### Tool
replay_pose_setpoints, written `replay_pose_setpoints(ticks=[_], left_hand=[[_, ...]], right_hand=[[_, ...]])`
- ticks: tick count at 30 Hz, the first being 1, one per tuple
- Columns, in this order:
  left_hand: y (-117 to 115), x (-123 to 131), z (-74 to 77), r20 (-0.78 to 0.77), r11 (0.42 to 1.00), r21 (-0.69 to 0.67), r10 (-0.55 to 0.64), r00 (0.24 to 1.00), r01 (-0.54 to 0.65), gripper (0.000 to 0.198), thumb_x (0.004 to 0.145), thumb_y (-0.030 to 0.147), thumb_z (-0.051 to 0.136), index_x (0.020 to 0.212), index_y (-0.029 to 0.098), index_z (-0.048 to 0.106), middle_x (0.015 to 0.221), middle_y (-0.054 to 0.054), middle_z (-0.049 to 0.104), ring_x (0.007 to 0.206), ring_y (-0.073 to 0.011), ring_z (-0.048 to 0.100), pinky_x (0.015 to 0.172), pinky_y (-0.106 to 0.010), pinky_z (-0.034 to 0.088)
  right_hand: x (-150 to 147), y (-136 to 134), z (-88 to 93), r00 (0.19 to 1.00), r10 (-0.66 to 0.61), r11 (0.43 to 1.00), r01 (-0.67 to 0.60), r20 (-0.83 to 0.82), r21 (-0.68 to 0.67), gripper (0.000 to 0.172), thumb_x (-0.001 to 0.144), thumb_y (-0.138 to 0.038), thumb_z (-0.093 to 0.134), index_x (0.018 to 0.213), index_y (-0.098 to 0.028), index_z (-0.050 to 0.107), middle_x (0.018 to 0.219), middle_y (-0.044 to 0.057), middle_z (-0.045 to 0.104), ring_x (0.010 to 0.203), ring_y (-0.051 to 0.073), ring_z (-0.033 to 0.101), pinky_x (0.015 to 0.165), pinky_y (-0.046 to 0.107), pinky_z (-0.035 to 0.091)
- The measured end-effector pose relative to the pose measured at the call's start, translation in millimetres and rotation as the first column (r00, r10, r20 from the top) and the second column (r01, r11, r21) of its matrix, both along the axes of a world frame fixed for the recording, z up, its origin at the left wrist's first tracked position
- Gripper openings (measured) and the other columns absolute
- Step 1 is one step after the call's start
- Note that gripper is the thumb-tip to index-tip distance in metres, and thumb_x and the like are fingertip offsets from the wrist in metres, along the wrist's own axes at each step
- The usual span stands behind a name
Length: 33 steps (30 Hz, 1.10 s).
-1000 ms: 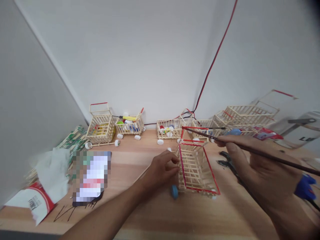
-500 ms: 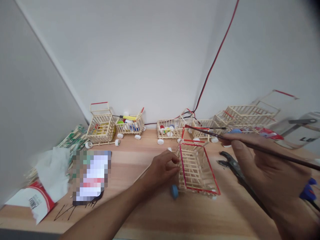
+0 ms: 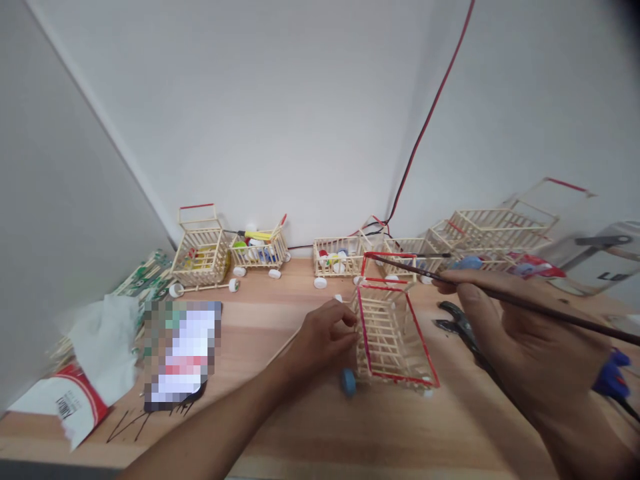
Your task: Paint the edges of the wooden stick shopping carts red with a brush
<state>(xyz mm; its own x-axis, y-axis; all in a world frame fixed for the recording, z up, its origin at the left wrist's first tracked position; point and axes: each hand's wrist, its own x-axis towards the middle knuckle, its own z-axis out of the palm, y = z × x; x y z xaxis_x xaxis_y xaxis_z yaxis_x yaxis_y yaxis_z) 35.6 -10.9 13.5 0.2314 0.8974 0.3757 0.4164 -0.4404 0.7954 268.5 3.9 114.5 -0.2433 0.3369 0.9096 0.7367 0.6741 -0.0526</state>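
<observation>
A small shopping cart (image 3: 393, 333) made of thin wooden sticks stands on the table in front of me, its top rim and handle coloured red. My left hand (image 3: 327, 333) pinches the cart's left side between thumb and fingers. A thin dark paintbrush (image 3: 413, 267) is gripped in my right hand (image 3: 525, 353). Its tip touches, or is very close to, the left end of the red handle bar (image 3: 393, 255). One blue wheel (image 3: 349, 383) shows at the cart's near left corner, below my left hand.
Several similar stick carts (image 3: 200, 257) line the wall, some holding colourful caps. A dark metal tool (image 3: 457, 323) lies beside my right hand, with a blue-handled item (image 3: 613, 373) beyond. At left are a blurred-out phone (image 3: 187, 353), tissue (image 3: 107, 347) and red-white packaging (image 3: 75, 403).
The brush tip and my right hand have shifted very slightly at the handle bar. My left hand keeps its grip, and the cart stays in place.
</observation>
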Motion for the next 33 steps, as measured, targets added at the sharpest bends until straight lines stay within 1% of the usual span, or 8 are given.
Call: replay_pose_setpoints(ticks=[5,10,13,18,23,27,30,33], left_hand=[[0.4,0.0,-1.0,-0.008,1.000,0.023,-0.001,1.000,0.001,0.012,0.078,0.010,0.067,0.088,0.017,0.064,0.091,0.000,0.065,0.086,-0.0148,0.060,0.078,-0.023,0.044],[0.5,-0.3,-1.4,-0.021,1.000,0.024,-0.002,1.000,0.002,0.010,0.080,0.013,0.067,0.088,0.018,0.064,0.091,-0.001,0.065,0.087,-0.0152,0.061,0.078,-0.023,0.044],[0.5,0.0,-1.4,-0.022,1.000,0.022,0.003,1.000,-0.003,0.009,0.080,0.014,0.067,0.087,0.018,0.064,0.090,0.000,0.065,0.086,-0.0149,0.061,0.078,-0.023,0.044],[0.5,0.8,-0.4,-0.006,1.000,0.021,0.001,1.000,-0.001,0.013,0.078,0.009,0.067,0.087,0.018,0.064,0.090,0.000,0.065,0.086,-0.0143,0.061,0.077,-0.023,0.044],[0.0,1.1,0.7,-0.005,1.000,0.001,0.008,1.000,-0.008,0.011,0.078,0.010,0.068,0.087,0.017,0.065,0.090,-0.001,0.066,0.086,-0.0148,0.061,0.077,-0.023,0.044],[0.2,0.7,0.1,-0.003,1.000,-0.004,0.000,1.000,0.000,0.012,0.079,0.011,0.067,0.089,0.017,0.065,0.091,-0.001,0.066,0.087,-0.0149,0.061,0.078,-0.023,0.044],[0.1,1.0,0.7,-0.007,1.000,-0.006,-0.001,1.000,0.001,0.012,0.078,0.011,0.067,0.088,0.017,0.065,0.091,-0.001,0.066,0.087,-0.0151,0.061,0.078,-0.024,0.044],[-0.3,1.8,2.3,-0.008,1.000,-0.008,0.005,1.000,-0.005,0.010,0.079,0.010,0.066,0.087,0.017,0.065,0.090,-0.001,0.066,0.086,-0.0154,0.061,0.078,-0.024,0.044]], right_hand=[[-0.3,0.1,-1.2,1.000,0.011,1.000,-0.011,-0.012,-0.016,0.014,0.084,-0.018,0.060,0.094,-0.022,0.070,0.080,-0.004,0.073,0.077,0.008,0.068,0.074,0.018,0.051],[0.0,2.4,-6.0,0.997,0.017,0.999,-0.020,-0.076,-0.036,0.017,0.082,-0.018,0.063,0.096,-0.024,0.070,0.083,-0.003,0.073,0.079,0.011,0.068,0.074,0.022,0.051],[-0.2,1.3,-4.4,0.999,-0.004,0.999,0.002,-0.039,-0.053,0.015,0.084,-0.020,0.061,0.096,-0.021,0.071,0.081,-0.002,0.073,0.076,0.011,0.067,0.073,0.021,0.050],[-0.2,-2.6,1.2,0.998,-0.032,0.999,0.032,0.049,-0.001,0.013,0.085,-0.021,0.059,0.092,-0.020,0.070,0.077,-0.002,0.073,0.070,0.010,0.067,0.069,0.020,0.049],[-0.6,-2.0,-2.5,1.000,-0.002,0.999,0.002,-0.012,-0.042,0.014,0.085,-0.020,0.059,0.095,-0.019,0.070,0.080,-0.001,0.073,0.075,0.011,0.067,0.072,0.021,0.049],[-0.9,-3.0,-1.6,0.998,-0.010,1.000,0.011,0.056,-0.018,0.013,0.085,-0.019,0.060,0.093,-0.019,0.070,0.078,-0.002,0.073,0.073,0.009,0.067,0.072,0.019,0.049],[1.0,-5.0,-2.0,0.995,0.005,1.000,-0.006,0.096,0.007,0.014,0.084,-0.018,0.061,0.096,-0.021,0.069,0.082,-0.003,0.073,0.079,0.010,0.068,0.076,0.019,0.050],[3.3,-7.0,-6.8,0.993,0.019,1.000,-0.017,0.117,-0.025,0.016,0.086,-0.019,0.060,0.098,-0.022,0.068,0.088,-0.003,0.073,0.084,0.011,0.068,0.080,0.020,0.050]])
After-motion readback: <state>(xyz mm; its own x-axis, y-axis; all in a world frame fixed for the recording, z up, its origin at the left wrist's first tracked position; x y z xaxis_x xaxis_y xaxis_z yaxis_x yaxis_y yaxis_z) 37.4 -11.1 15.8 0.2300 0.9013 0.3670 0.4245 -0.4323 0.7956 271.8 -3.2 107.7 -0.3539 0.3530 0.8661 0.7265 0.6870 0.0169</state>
